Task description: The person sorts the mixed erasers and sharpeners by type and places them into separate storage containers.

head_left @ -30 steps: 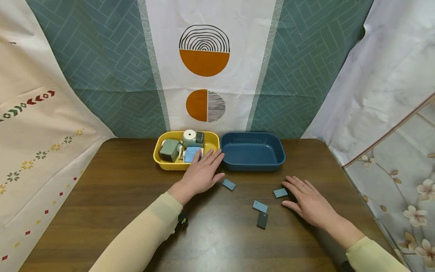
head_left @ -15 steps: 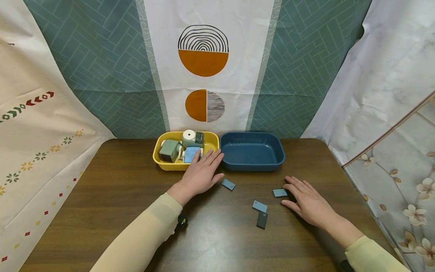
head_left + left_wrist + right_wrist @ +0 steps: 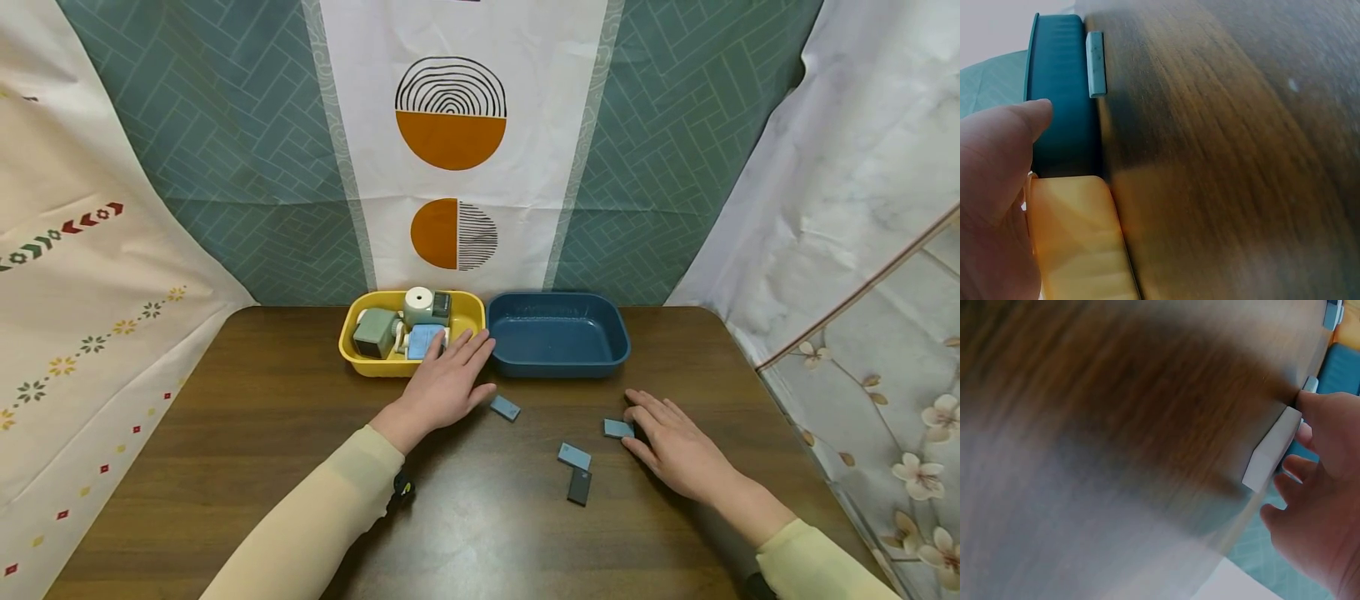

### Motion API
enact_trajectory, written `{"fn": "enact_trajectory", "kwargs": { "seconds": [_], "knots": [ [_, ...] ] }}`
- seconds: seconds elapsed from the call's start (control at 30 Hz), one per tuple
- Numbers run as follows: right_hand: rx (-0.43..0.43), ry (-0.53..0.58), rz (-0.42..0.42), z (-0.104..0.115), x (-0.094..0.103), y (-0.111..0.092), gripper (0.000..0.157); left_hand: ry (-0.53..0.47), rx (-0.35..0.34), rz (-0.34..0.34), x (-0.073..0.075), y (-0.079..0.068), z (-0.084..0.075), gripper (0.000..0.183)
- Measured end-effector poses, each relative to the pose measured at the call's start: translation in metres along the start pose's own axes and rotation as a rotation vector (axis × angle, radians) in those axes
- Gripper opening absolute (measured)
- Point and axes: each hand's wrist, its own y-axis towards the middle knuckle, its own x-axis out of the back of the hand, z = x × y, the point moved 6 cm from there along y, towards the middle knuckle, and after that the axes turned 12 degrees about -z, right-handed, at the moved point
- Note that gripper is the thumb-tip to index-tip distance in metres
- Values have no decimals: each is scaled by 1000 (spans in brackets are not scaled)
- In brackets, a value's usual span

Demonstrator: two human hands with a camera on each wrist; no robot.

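Observation:
My left hand [image 3: 442, 387] lies with straight fingers over the front right corner of a yellow tray [image 3: 360, 364]. Its thumb sticks out beside a small flat blue block [image 3: 506, 407]. In the left wrist view the thumb passes in front of a dark blue tray [image 3: 1063, 131]. My right hand [image 3: 675, 446] is loosely spread at another small blue block [image 3: 615, 428], thumb and fingertips on either side of its right end. A pale flat block [image 3: 1272, 450] sits at the thumb and fingers in the right wrist view. Nearer me, a light blue block [image 3: 574, 456] meets a dark grey one [image 3: 580, 487].
Inside the yellow tray are several pieces: a grey-green boxy one [image 3: 377, 325], one with a white round top [image 3: 418, 298] and a blue one [image 3: 424, 340]. The dark blue tray stands against its right side. Patterned cloth [image 3: 465, 183] hangs behind the wooden table [image 3: 277, 433].
My right thumb and fingers have drawn slightly closer around the nearby blue block. My left hand and the other blocks stay where they were.

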Motion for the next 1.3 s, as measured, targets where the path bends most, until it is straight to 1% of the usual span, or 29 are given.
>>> {"fn": "enact_trajectory", "kwargs": {
  "seconds": [0.23,0.47,0.6,0.7,0.83,1.03,1.3],
  "knots": [
    [20,-4,-14,3,0,2,27,-7,5,4,0,0,1,77],
    [29,0,-36,4,1,3,26,-17,9,0,0,-1,2,76],
    [36,4,-59,6,4,4,26,-11,7,-1,-1,-1,2,77],
    [51,14,-91,9,10,7,26,-2,4,-1,-2,-1,3,77],
    [63,15,-118,11,17,12,28,9,0,-8,-4,-1,4,77],
    [56,18,-112,12,25,22,26,20,-11,-20,-4,-1,3,77],
    [81,11,-159,12,35,44,27,8,-4,-24,-3,-1,0,76]
  ]
}}
